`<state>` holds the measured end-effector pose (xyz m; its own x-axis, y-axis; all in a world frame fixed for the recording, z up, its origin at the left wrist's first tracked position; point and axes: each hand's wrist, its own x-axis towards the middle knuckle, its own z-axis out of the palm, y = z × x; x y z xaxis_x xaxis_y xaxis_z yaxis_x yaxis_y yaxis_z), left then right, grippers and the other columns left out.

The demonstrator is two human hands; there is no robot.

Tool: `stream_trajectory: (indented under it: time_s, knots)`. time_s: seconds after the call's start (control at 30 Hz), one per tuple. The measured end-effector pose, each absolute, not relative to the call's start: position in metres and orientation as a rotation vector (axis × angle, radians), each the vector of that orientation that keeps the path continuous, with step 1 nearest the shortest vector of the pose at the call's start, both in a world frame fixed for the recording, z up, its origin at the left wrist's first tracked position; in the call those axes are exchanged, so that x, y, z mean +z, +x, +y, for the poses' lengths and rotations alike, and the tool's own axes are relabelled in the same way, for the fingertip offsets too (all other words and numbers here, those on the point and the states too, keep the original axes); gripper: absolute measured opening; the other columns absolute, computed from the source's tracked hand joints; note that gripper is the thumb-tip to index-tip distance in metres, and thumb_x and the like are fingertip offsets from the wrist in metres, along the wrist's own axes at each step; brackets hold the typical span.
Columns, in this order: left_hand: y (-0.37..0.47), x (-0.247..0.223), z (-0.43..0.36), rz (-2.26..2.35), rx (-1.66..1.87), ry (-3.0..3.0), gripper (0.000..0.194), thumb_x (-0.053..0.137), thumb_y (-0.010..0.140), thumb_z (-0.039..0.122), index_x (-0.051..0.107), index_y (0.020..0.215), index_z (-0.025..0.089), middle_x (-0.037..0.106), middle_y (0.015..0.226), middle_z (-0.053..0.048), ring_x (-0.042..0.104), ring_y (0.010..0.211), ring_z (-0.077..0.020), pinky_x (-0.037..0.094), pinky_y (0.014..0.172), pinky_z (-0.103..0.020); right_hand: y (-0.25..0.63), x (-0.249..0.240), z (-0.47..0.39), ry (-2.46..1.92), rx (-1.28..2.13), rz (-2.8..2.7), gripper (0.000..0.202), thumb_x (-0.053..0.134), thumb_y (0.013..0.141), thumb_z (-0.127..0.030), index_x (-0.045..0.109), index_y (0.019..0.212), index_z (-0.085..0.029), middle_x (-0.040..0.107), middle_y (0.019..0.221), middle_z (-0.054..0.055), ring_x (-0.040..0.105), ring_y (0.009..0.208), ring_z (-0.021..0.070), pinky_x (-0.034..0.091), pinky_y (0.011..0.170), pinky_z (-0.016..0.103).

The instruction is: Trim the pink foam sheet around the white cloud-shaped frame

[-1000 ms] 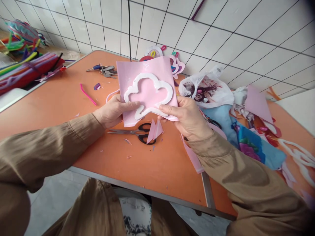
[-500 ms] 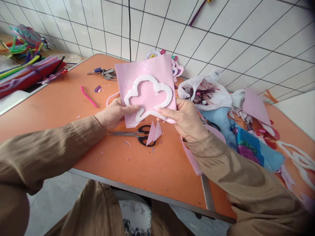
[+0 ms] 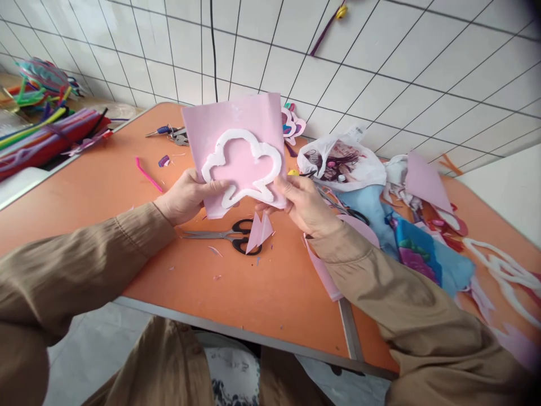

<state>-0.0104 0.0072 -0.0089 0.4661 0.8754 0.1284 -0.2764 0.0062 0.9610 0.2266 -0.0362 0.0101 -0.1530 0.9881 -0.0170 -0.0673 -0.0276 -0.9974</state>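
Observation:
Above the table I hold a pink sheet point(image 3: 228, 118) with both hands, its face towards me. On it lies a white cloud-shaped outline point(image 3: 240, 134), with a small tail at its lower left. My left hand point(image 3: 183, 194) grips the sheet's left edge, its thumb on the white outline. At the lower right corner, my right hand point(image 3: 306, 203) pinches the sheet, thumb in front and fingers behind. Below the sheet lie black-handled scissors point(image 3: 220, 233) with pink triangular scraps point(image 3: 258, 232) over their handles.
A white plastic bag point(image 3: 363, 160), blue fabric point(image 3: 418, 254), white cord loops point(image 3: 502, 270) and pink offcuts lie to the right. At the left are keys point(image 3: 169, 132), a pink stick point(image 3: 147, 175) and bundled pipe cleaners point(image 3: 51, 138). A tiled wall point(image 3: 177, 51) stands behind the orange table point(image 3: 186, 304).
My right hand has shifted its grip, its thumb moving from the outline's lower part towards the sheet's right edge. The view has turned slightly, so everything appears further left.

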Motion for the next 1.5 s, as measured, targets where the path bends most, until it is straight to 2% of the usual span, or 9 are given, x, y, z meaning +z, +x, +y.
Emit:
stream_trajectory:
  time_s: [0.17, 0.37, 0.43, 0.57, 0.7, 0.9, 1.07, 1.27, 1.5]
  knots:
    - [-0.015, -0.004, 0.009, 0.683, 1.061, 1.266, 0.04, 0.104, 0.067, 0.046, 0.083, 0.076, 0.013, 0.079, 0.073, -0.01, 0.073, 0.065, -0.0232, 0.062, 0.061, -0.033, 0.237, 0.004, -0.029, -1.227, 1.573, -1.299, 0.078, 0.064, 0.084, -0.093, 0.076, 0.085, -0.016, 0.083, 0.08, 0.014, 0.083, 0.071, 0.0256, 0.067, 0.061, 0.033]
    - [-0.015, -0.003, 0.009, 0.708, 1.061, 1.257, 0.035, 0.103, 0.066, 0.041, 0.082, 0.073, 0.013, 0.074, 0.065, -0.007, 0.064, 0.054, -0.0179, 0.054, 0.052, -0.03, 0.263, 0.02, -0.025, -1.476, 1.593, -1.71, 0.087, 0.058, 0.077, -0.101, 0.077, 0.077, -0.016, 0.081, 0.075, 0.014, 0.076, 0.059, 0.0209, 0.061, 0.056, 0.031]
    - [-0.015, -0.003, 0.01, 0.699, 1.058, 1.257, 0.034, 0.102, 0.067, 0.04, 0.082, 0.075, 0.014, 0.074, 0.067, -0.007, 0.068, 0.057, -0.0201, 0.056, 0.055, -0.032, 0.269, 0.032, -0.026, -1.684, 1.475, -1.862, 0.08, 0.061, 0.083, -0.094, 0.075, 0.071, -0.017, 0.079, 0.071, 0.013, 0.07, 0.051, 0.0192, 0.056, 0.051, 0.031]
    - [-0.015, -0.002, 0.009, 0.698, 1.083, 1.235, 0.035, 0.103, 0.066, 0.04, 0.083, 0.078, 0.014, 0.076, 0.07, -0.008, 0.073, 0.063, -0.0237, 0.06, 0.059, -0.034, 0.256, 0.045, -0.039, -1.791, 0.809, -2.354, 0.049, 0.074, 0.096, -0.045, 0.064, 0.055, -0.021, 0.069, 0.056, 0.004, 0.062, 0.052, 0.0165, 0.045, 0.056, 0.031]
    - [-0.014, -0.004, 0.01, 0.691, 1.134, 1.216, 0.037, 0.104, 0.064, 0.041, 0.083, 0.077, 0.013, 0.078, 0.072, -0.008, 0.072, 0.062, -0.0217, 0.059, 0.057, -0.031, 0.22, 0.037, -0.062, -1.446, 0.526, -2.58, 0.01, 0.073, 0.096, -0.018, 0.082, 0.093, -0.019, 0.08, 0.094, 0.006, 0.07, 0.081, 0.0183, 0.047, 0.075, 0.032]
    - [-0.015, -0.008, 0.012, 0.715, 1.174, 1.181, 0.038, 0.105, 0.063, 0.041, 0.083, 0.074, 0.012, 0.079, 0.071, -0.009, 0.072, 0.062, -0.0202, 0.06, 0.057, -0.029, 0.198, 0.022, -0.086, -1.34, 0.124, -2.956, 0.016, 0.068, 0.102, -0.016, 0.076, 0.115, -0.011, 0.074, 0.107, 0.015, 0.067, 0.103, 0.0284, 0.045, 0.079, 0.038]
    - [-0.015, -0.01, 0.013, 0.695, 1.171, 1.187, 0.037, 0.103, 0.065, 0.042, 0.084, 0.079, 0.013, 0.08, 0.073, -0.011, 0.075, 0.063, -0.024, 0.062, 0.058, -0.032, 0.196, 0.022, -0.092, -1.241, 0.094, -3.02, 0.048, 0.053, 0.097, 0.004, 0.065, 0.139, -0.015, 0.071, 0.114, 0.012, 0.067, 0.106, 0.0269, 0.042, 0.071, 0.036]
    - [-0.014, -0.009, 0.013, 0.686, 1.18, 1.155, 0.041, 0.105, 0.062, 0.043, 0.083, 0.079, 0.013, 0.08, 0.073, -0.01, 0.076, 0.063, -0.0236, 0.064, 0.06, -0.032, 0.197, 0.025, -0.093, -1.276, 0.087, -3.077, 0.047, 0.051, 0.093, 0.006, 0.066, 0.132, -0.016, 0.068, 0.116, 0.012, 0.068, 0.095, 0.024, 0.04, 0.068, 0.034]
    - [-0.014, -0.008, 0.014, 0.703, 1.208, 1.04, 0.044, 0.109, 0.057, 0.042, 0.084, 0.076, 0.012, 0.08, 0.074, -0.008, 0.075, 0.066, -0.0201, 0.067, 0.065, -0.031, 0.203, 0.017, -0.086, -1.15, 0.243, -2.959, 0.039, 0.064, 0.099, -0.006, 0.068, 0.137, -0.017, 0.07, 0.109, 0.011, 0.068, 0.103, 0.0264, 0.05, 0.084, 0.036]
